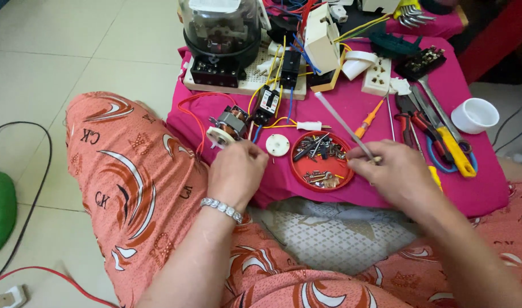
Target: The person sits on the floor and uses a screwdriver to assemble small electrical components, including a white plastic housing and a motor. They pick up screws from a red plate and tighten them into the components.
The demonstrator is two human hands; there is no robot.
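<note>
A thin metal rod (345, 126), grey and straight like a small file or screwdriver shaft, slants up and to the left from the right hand (395, 174). The fingers of that hand are pinched around its lower end, so the handle, if there is one, is covered; only the bare shaft shows, its tip ending over the pink cloth (352, 102) above the red dish (322, 161). The hand itself hovers at the dish's right rim, close to the front edge of the cloth-covered low table.

The left hand (236, 171) is curled at the front-left part of the cloth, its fingertips closed against the small electric motor (231, 124) with copper windings and a white round end plate. Whether it truly grips the motor or a wire beside it is hard to tell, since the knuckles hide the contact. A silver bracelet (221, 209) circles that wrist.

The red dish holds a jumble of small screws and metal bits too small to sort out. Just left of it lies a white round disc (277, 145). To the right lie an orange-handled screwdriver (368, 119), pliers (416, 122) and a yellow-handled tool (455, 150), with a white cup (474, 115) near the right edge. At the back stand a clear-domed meter (221, 34) and a white socket (376, 76), partly cut off by the frame.
</note>
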